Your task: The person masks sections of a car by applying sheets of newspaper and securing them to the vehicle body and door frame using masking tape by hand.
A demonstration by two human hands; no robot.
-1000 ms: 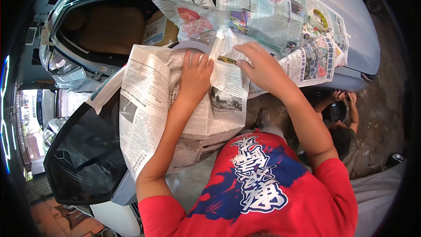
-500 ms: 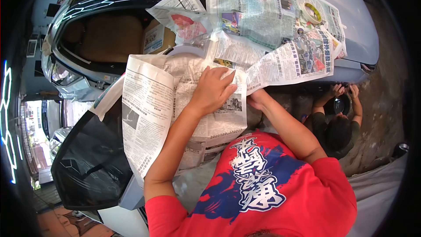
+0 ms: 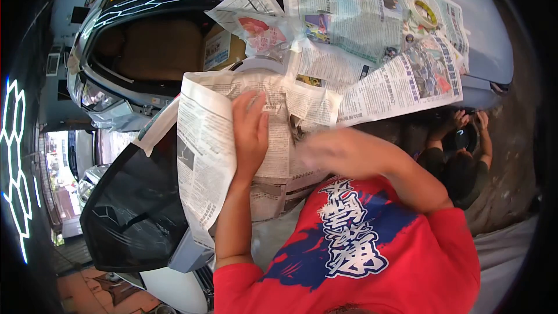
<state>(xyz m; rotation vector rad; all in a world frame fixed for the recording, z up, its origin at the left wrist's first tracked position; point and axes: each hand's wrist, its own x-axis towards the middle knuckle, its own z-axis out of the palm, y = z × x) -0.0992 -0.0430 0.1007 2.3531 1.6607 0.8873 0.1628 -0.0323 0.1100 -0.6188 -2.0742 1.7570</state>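
Observation:
A large newspaper sheet (image 3: 200,134) hangs over the open car door area in front of me, its left part folded over. My left hand (image 3: 250,134) lies along that fold, fingers stretched out and touching the paper. In front of the sheet's right part is my right hand (image 3: 334,152), smeared by motion, so its fingers do not show clearly. Beyond my hands, more newspaper (image 3: 349,35) covers the car's front, and a loose flap (image 3: 401,84) of it slants to the right. A roll of tape (image 3: 425,14) rests on this paper.
The dark door window (image 3: 131,215) stands out at the lower left. Through the car's opening a tan seat (image 3: 157,52) shows. At the right, another person (image 3: 462,174) crouches by the car's front, both hands (image 3: 469,120) raised against it.
My left hand has moved left from the sheet's upper middle to the fold. My right hand has come out from beside the paper's right edge and swung left in front of it.

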